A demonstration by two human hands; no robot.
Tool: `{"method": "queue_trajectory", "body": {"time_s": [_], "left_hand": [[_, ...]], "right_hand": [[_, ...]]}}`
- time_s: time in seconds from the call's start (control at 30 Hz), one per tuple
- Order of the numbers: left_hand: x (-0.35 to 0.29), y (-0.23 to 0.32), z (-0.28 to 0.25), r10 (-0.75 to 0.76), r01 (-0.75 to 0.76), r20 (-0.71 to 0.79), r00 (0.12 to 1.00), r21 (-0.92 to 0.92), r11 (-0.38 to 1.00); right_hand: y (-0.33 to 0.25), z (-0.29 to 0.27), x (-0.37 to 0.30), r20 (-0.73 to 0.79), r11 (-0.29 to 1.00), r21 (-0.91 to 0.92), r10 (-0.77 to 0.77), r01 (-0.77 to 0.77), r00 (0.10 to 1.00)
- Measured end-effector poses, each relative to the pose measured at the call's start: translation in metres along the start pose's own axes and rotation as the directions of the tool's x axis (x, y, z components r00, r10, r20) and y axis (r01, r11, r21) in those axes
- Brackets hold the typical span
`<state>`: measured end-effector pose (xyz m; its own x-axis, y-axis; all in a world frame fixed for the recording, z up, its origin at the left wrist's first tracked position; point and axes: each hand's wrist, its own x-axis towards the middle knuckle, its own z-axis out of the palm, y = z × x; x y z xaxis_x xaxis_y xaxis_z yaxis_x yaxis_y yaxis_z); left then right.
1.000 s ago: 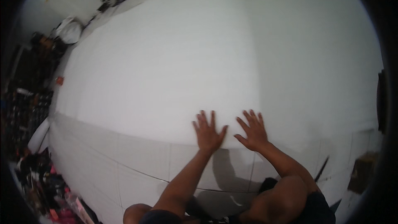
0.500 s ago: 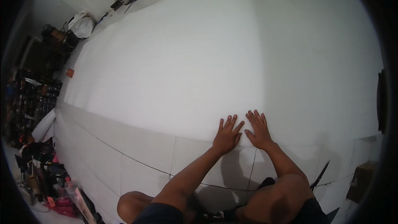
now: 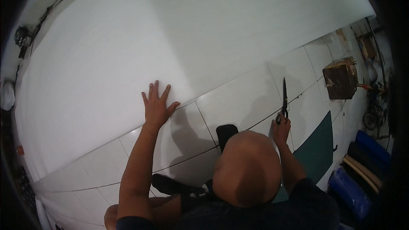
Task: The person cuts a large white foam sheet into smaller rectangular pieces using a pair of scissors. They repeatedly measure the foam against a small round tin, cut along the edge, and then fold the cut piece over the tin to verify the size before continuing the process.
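Your bent knee [image 3: 247, 162] rises from the near edge of the floor [image 3: 232, 98], between your arms. At its right, your right hand [image 3: 281, 130] has its fingers closed on the handles of the scissors [image 3: 284, 96]; the blades look together, tip pointing away from you. Whether they are clear of the floor, you can't tell from here. Keep that tip off your knee and off the sheet until the handles sit firmly.

Just beside that forearm, toward the floor's right edge, lies a green sheet [image 3: 317, 149], with rolls [image 3: 351, 191] beyond it.

Your left hand [image 3: 156, 110] lies palm down on the near edge of the white sheet [image 3: 106, 68], fingers spread apart, gripping nothing. Press evenly through the palm; a light, flat hold should keep the edge from creeping or creasing.

The sheet runs on toward the floor's far left edge. Near the floor's right edge stands a box [image 3: 339, 79].
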<state>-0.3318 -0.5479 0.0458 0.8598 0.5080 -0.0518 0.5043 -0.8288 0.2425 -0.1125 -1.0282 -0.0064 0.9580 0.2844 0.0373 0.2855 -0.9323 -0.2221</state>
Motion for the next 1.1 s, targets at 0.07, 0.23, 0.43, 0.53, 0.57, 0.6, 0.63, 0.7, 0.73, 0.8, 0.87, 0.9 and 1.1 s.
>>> {"method": "queue_trajectory", "body": {"time_s": [0.07,0.23,0.43,0.53,0.57,0.6,0.63,0.7,0.73,0.8,0.87,0.9,1.1], "left_hand": [[0.007,-0.003,0.01,0.035,-0.035,0.015,0.999,-0.006,0.999],[0.008,0.019,0.007,0.005,-0.002,0.189,0.982,-0.016,1.0],[0.014,0.046,0.0,-0.031,0.035,0.157,0.987,-0.021,0.999],[0.012,0.048,0.022,-0.048,0.048,0.092,0.995,0.005,0.999],[0.012,0.051,0.031,-0.056,0.056,0.08,0.995,0.003,0.998],[0.01,0.047,0.035,-0.044,0.043,0.034,0.998,0.029,0.999],[0.014,0.056,0.041,-0.007,0.007,-0.008,1.0,0.024,1.0],[0.001,0.05,0.044,-0.01,0.01,-0.001,1.0,0.016,1.0],[0.003,0.047,0.036,-0.028,0.028,-0.002,1.0,-0.01,1.0],[0.006,0.043,0.032,-0.047,0.048,0.012,0.999,-0.052,0.998],[0.012,0.047,0.033,-0.035,0.034,-0.007,0.999,-0.074,0.997],[0.011,0.048,0.031,-0.052,0.053,0.015,0.999,-0.092,0.994],[0.012,0.052,0.019,-0.125,0.129,0.034,0.992,-0.189,0.973]], "right_hand": [[0.012,0.013,-0.004,-0.047,0.993,0.102,0.068,-0.063,0.997],[0.022,0.004,0.032,0.239,0.97,0.057,0.217,-0.236,0.947],[0.006,0.004,0.071,0.504,0.831,0.256,0.321,-0.493,0.802],[-0.044,0.001,0.039,0.625,0.592,0.564,0.15,-0.576,0.766],[-0.06,-0.002,0.021,0.585,0.697,0.542,0.089,-0.47,0.806],[-0.096,-0.017,0.011,0.621,0.679,0.588,-0.031,-0.439,0.783],[-0.085,0.003,-0.007,0.663,0.59,0.649,-0.129,-0.48,0.737],[-0.114,0.005,-0.022,0.77,0.621,0.599,-0.273,-0.506,0.577],[-0.135,-0.008,-0.017,0.789,0.633,0.598,-0.36,-0.491,0.497],[-0.166,-0.052,-0.012,0.709,0.682,0.682,-0.53,-0.263,0.465],[-0.173,-0.066,-0.009,0.709,0.681,0.692,-0.578,-0.24,0.404],[-0.175,-0.066,-0.011,0.716,0.678,0.69,-0.589,-0.252,0.374],[-0.207,-0.027,-0.022,0.746,0.668,0.664,-0.569,-0.335,0.345]]}}
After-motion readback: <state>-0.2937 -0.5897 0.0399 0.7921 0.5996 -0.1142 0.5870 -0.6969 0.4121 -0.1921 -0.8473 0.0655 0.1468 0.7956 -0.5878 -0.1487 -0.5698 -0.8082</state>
